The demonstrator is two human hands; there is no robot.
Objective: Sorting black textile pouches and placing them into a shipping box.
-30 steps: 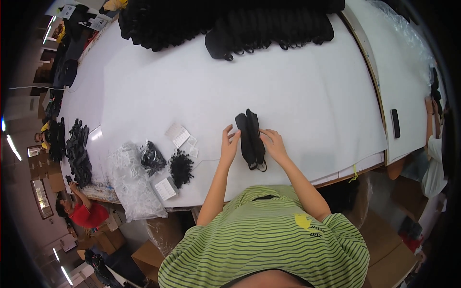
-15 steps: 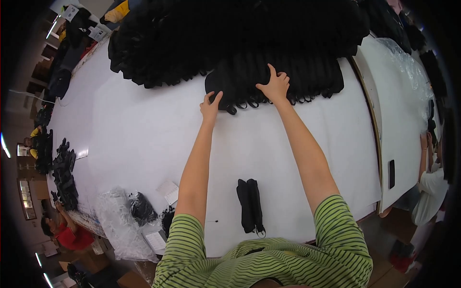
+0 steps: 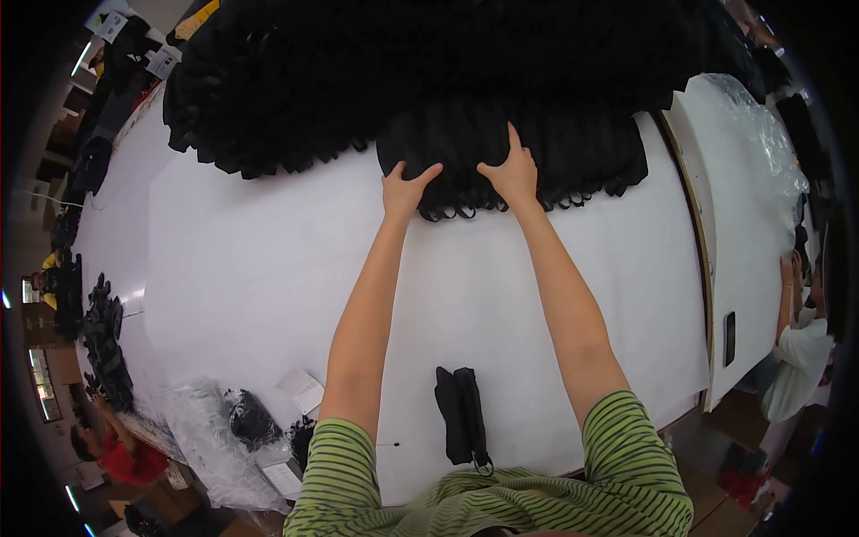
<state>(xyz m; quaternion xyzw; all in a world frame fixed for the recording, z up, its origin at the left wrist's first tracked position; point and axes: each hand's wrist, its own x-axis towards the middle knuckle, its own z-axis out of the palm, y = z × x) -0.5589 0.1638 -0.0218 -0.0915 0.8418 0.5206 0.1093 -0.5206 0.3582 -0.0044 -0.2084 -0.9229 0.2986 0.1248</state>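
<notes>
A row of black fabric pieces (image 3: 582,161), packed side by side with small loops along the near edge, lies at the far side of the white table. My left hand (image 3: 408,191) rests on the row's left end, thumb spread toward the right. Farther along the row is my right hand (image 3: 514,176), its index finger stretched forward and its thumb pointing left. Both hands touch the fabric with fingers apart; some fingertips are lost against the black. Close to my body lies a separate pair of narrow black fabric pieces (image 3: 461,416) with a loop at the near end.
Behind the row rises a big black fabric heap (image 3: 403,54). Clear plastic bags (image 3: 210,438) and a paper slip (image 3: 301,390) lie at the near left of the white table (image 3: 259,259). A phone (image 3: 729,338) is on the right-hand table. Co-workers sit at both sides.
My left hand has shifted right onto the row's end, nearer my right hand. My right hand stays nearly in place. The whole view has tilted slightly.
</notes>
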